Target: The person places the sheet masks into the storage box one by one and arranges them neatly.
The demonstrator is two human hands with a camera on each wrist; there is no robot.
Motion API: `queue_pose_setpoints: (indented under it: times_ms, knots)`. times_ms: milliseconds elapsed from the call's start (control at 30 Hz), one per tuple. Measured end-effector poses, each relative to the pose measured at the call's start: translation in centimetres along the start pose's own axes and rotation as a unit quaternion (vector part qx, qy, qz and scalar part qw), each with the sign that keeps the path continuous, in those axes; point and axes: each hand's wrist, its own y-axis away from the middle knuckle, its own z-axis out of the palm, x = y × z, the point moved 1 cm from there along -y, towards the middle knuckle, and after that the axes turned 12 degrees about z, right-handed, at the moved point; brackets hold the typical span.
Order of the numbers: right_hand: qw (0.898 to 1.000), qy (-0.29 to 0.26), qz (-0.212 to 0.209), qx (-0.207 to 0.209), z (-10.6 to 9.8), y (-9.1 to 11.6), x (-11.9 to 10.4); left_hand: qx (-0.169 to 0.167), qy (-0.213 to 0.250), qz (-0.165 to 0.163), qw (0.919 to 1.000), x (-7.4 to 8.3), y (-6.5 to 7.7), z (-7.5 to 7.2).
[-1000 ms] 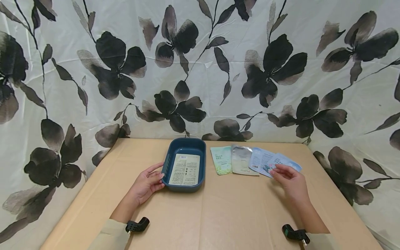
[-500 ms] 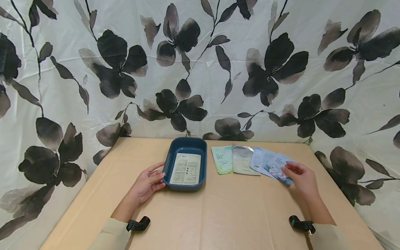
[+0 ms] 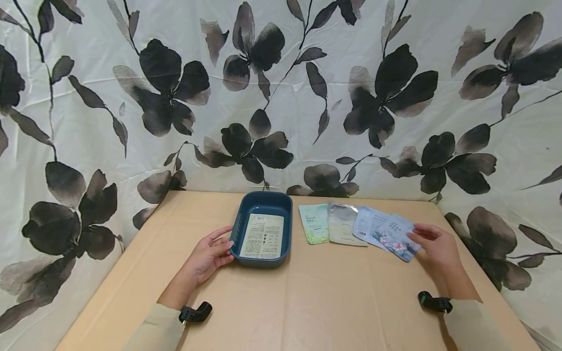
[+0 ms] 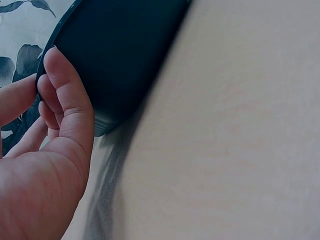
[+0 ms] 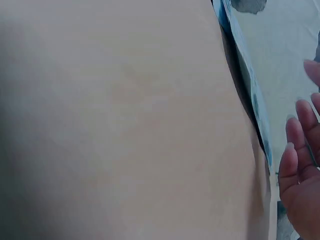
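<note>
Gripping the tray (image 3: pixel 261 263) with my left hand (image 3: pixel 210 257), I see the floral packet (image 3: pixel 397 238) just left of my empty right hand (image 3: pixel 439 246).

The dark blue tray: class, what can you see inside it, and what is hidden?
A pale packet bearing printed text lies in the dark blue tray. Its underside is covered, so whether more lies beneath cannot be seen.

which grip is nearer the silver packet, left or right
Right. The right grip is right of the silver packet, beside the flowered blue packet; the left grip is farther off, at the left side of the blue tray.
</note>
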Motion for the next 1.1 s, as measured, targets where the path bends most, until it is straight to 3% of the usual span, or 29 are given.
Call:
queue_pose_setpoints:
  times_ms: [667,1100]
  knots:
    - [0.997,0.060,0.054,-0.010,-1.2,-3.1,1.2,0.002,0.000,-0.008,1.0000,0.1,-0.1,0.1]
    - [0.995,0.085,0.046,-0.031,-1.1,-4.3,1.5,0.012,-0.004,-0.011,0.9999,0.2,-0.1,0.1]
